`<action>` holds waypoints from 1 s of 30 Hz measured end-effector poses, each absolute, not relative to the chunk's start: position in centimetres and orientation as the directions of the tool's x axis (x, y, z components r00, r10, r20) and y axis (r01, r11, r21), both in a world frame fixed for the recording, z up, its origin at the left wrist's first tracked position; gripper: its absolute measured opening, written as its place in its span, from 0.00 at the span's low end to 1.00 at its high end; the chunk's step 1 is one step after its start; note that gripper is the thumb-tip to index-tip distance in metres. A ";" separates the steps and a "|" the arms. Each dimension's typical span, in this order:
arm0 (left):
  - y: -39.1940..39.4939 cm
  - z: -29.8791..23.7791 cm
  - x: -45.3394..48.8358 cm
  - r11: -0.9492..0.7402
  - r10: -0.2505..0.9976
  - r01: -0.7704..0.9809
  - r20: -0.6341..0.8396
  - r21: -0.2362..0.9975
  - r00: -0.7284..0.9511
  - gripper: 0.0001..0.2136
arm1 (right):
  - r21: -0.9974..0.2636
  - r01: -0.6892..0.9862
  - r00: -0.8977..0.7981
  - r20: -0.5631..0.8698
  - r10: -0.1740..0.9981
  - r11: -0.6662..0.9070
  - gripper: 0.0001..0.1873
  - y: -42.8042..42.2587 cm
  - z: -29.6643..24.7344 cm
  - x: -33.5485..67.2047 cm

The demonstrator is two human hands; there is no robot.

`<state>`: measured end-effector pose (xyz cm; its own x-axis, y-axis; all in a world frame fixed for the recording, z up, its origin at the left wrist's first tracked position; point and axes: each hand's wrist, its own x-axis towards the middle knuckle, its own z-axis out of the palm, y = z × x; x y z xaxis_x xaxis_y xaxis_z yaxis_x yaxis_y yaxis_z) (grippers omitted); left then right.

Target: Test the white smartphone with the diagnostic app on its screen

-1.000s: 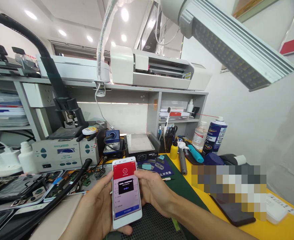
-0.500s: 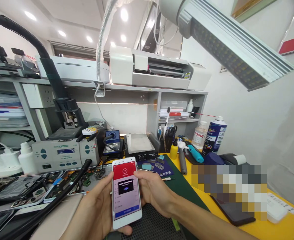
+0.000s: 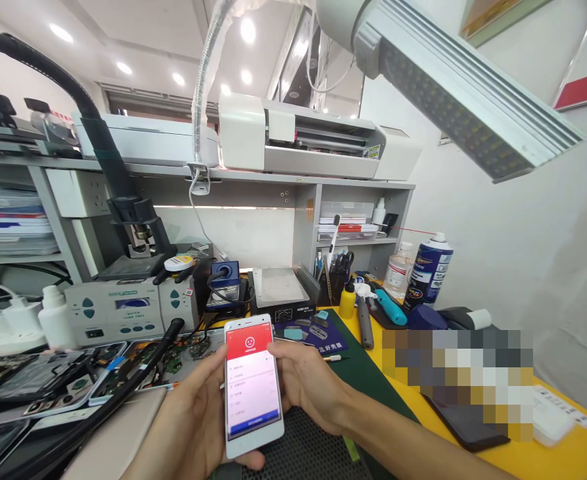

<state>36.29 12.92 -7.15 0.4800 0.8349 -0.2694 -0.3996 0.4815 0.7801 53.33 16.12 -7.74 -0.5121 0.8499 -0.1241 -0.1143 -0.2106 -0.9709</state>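
Observation:
A white smartphone [image 3: 254, 387] is held upright, tilted slightly, at the lower middle of the view. Its lit screen has a red band with a sad-face icon on top, a pale list beneath and a blue bar at the bottom. My left hand [image 3: 200, 407] grips its left side, with fingertips showing under the lower edge. On the other side my right hand [image 3: 310, 380] closes on the right edge, thumb near the upper corner; its other fingers are partly hidden behind the phone. Below lies a black textured mat [image 3: 308, 447].
Opened phones and circuit boards [image 3: 168, 360] lie at left, crossed by a black hose [image 3: 123, 393]. Behind stand a grey soldering station [image 3: 133, 313] and a flat heating plate [image 3: 280, 290]. At right are a spray can [image 3: 428, 270] and a dark phone [image 3: 466, 420]. A lamp [image 3: 468, 93] hangs overhead.
The dark pop-up box on the phone screen has gone, and the dimmed list behind it is now bright. Both hands and the phone have stayed in place.

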 end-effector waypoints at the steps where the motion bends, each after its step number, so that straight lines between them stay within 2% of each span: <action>1: 13.0 -7.2 36.3 0.483 0.835 -0.398 -0.273 0.780 0.478 0.33 | -0.971 -0.114 -0.508 -0.124 0.853 -0.209 0.26 16.1 -7.8 53.3; 6: 13.0 -7.2 36.3 0.485 0.834 -0.409 -0.268 0.773 0.483 0.33 | -0.971 -0.122 -0.461 -0.127 0.878 -0.204 0.23 16.2 -7.7 53.3; 18: 13.2 -7.7 36.2 0.487 0.833 -0.414 -0.267 0.769 0.485 0.32 | -0.984 -0.065 -0.471 -0.115 0.875 -0.164 0.28 16.6 -8.1 53.4; 30: 12.9 -7.2 36.4 0.470 0.838 -0.441 -0.229 0.765 0.495 0.31 | -0.985 -0.075 -0.492 -0.101 0.865 -0.157 0.22 16.6 -8.2 53.4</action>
<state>36.42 12.89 -7.23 0.4954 0.8380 -0.2288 -0.4413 0.4696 0.7646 53.39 16.65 -8.18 -0.4919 0.8648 -0.1006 -0.0749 -0.1572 -0.9847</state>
